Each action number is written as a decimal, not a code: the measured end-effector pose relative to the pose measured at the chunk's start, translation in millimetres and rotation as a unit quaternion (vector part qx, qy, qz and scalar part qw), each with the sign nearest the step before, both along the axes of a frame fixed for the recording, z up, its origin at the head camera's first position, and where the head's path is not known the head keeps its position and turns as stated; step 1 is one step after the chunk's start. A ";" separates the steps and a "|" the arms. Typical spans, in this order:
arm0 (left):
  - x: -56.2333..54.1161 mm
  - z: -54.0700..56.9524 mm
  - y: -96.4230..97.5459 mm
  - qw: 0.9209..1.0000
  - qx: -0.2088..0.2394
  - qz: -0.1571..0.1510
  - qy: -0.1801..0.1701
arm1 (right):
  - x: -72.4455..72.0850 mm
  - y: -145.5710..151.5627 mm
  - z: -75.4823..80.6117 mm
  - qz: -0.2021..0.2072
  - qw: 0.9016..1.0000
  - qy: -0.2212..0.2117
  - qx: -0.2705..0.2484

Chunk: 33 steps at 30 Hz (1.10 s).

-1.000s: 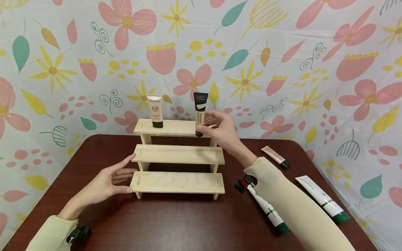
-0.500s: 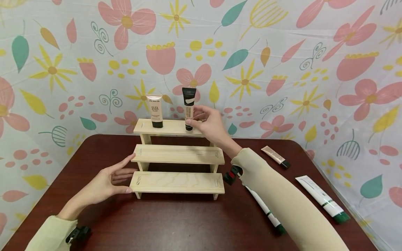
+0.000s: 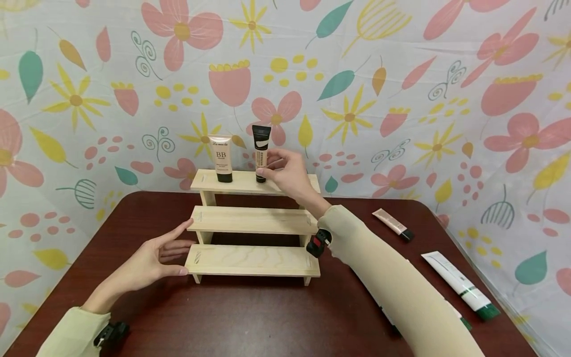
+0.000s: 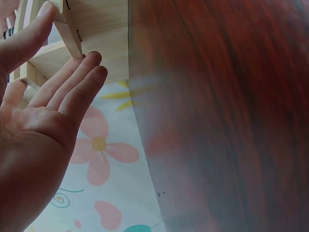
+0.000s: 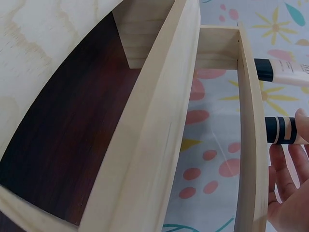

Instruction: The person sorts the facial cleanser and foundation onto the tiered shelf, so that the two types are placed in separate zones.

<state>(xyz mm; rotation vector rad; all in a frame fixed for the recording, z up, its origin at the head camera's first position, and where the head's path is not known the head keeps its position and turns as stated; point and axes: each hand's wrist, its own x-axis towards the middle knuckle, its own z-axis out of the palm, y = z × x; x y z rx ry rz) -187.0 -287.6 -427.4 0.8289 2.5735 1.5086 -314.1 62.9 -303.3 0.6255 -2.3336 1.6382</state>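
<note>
My right hand pinches a slim black-and-beige cosmetic tube between thumb and fingers. The tube stands upright, cap down, at the top step of a three-tier wooden stand. In the right wrist view its black cap is right at the step's edge. To its left, a beige BB cream tube stands upright on the same step. My left hand rests against the stand's left side, thumb at the bottom step and fingers extended along the side, as the left wrist view shows too.
Right of the stand on the dark red-brown table lie a small beige tube with a black cap and a white tube with a green cap. More white tubes are mostly hidden under the right sleeve. A flowered cloth hangs behind.
My right hand has carried the black-and-beige tube leftward along the top step, toward the BB cream tube. The left hand has stayed where it was.
</note>
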 end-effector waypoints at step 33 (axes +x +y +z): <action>0.3 -1.4 0.4 1.000 0.003 0.000 0.001 | -3.4 -11.8 -7.5 0.001 1.000 0.010 0.019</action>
